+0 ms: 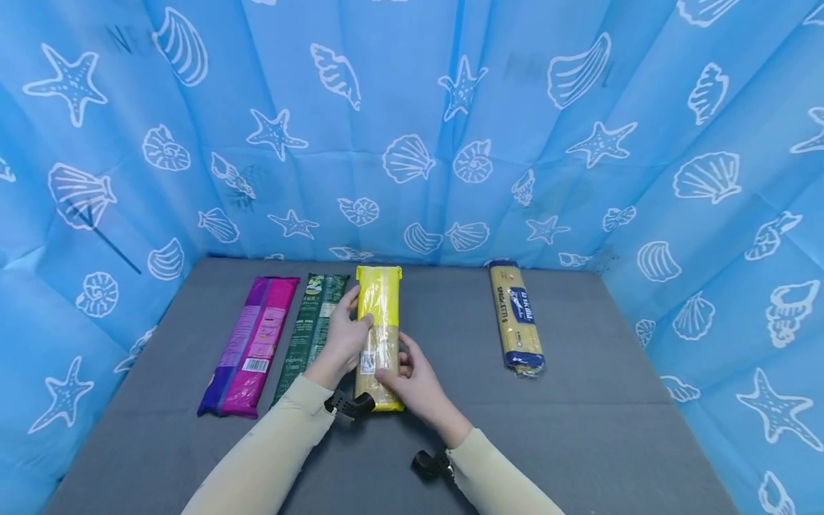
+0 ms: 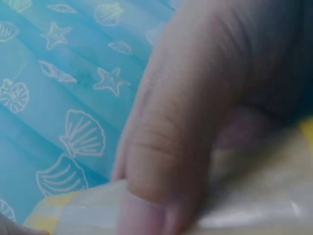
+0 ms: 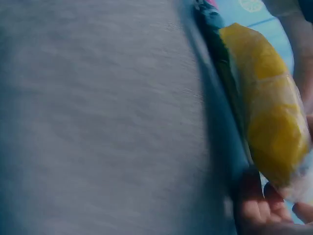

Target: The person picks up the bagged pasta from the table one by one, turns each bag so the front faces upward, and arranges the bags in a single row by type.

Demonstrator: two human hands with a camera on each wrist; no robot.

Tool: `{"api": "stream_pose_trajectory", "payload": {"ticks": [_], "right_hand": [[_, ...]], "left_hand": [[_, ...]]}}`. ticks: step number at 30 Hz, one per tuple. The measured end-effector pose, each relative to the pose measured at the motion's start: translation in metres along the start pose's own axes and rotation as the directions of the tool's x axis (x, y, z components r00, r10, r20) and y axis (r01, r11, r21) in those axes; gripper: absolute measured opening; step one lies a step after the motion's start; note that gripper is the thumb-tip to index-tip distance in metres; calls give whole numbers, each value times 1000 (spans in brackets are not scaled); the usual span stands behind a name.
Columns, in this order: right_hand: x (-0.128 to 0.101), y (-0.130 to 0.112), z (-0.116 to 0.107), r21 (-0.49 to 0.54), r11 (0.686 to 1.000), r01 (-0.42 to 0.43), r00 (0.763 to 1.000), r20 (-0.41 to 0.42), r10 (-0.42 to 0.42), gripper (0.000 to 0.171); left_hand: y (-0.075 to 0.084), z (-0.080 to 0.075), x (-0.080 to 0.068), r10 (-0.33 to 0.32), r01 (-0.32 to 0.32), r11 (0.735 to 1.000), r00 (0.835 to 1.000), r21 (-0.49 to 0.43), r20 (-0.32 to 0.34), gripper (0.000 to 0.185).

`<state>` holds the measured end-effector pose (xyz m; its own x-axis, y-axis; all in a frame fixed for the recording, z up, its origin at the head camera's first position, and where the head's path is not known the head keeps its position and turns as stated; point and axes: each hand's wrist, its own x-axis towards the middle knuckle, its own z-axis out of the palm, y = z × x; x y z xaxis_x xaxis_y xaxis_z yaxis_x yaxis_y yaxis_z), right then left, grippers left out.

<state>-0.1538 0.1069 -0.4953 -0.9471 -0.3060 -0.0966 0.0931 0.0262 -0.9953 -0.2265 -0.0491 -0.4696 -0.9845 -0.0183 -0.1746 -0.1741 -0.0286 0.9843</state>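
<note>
A yellow, partly see-through packet of spaghetti [image 1: 385, 297] is held between both hands in the middle of the head view. My left hand [image 1: 344, 340] grips its left side, thumb lying on the front. Lower on the right side, my right hand [image 1: 421, 383] pinches it with the thumb in front and fingers at the edge. The left wrist view shows the thumb [image 2: 166, 142] pressed on the clear wrapper. In the right wrist view the packet [image 3: 264, 88] appears tilted above the grey cloth, with right fingers [image 3: 264, 208] at its lower end.
Left of the hands lie a dark green spaghetti packet [image 1: 299, 350], partly behind the left hand, and a pink and purple packet [image 1: 265, 336]. A spaghetti packet with blue ends [image 1: 515, 325] lies at the right. Blue shell-print curtains [image 1: 412, 86] surround the grey table [image 1: 599, 429].
</note>
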Motion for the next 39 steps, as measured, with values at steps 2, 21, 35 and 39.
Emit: {"api": "stream_pose_trajectory", "payload": {"ticks": [2,21,35,39], "right_hand": [[0,1,-1,24,1000,-3,1000,-20,4,81],[-5,-9,-23,-273,961,36,991,-111,-69,80],[-23,-49,-36,-802,580,142,948,-58,-312,83],[-26,-52,-36,-923,306,233,884,70,-462,87]], "left_hand": [[1,0,0,-12,12,999,1000,-33,1,64],[1,-2,-11,98,-132,970,981,205,170,81],[29,6,-21,-28,8,998,951,64,309,102],[30,9,-22,-41,59,997,948,-49,315,89]]}}
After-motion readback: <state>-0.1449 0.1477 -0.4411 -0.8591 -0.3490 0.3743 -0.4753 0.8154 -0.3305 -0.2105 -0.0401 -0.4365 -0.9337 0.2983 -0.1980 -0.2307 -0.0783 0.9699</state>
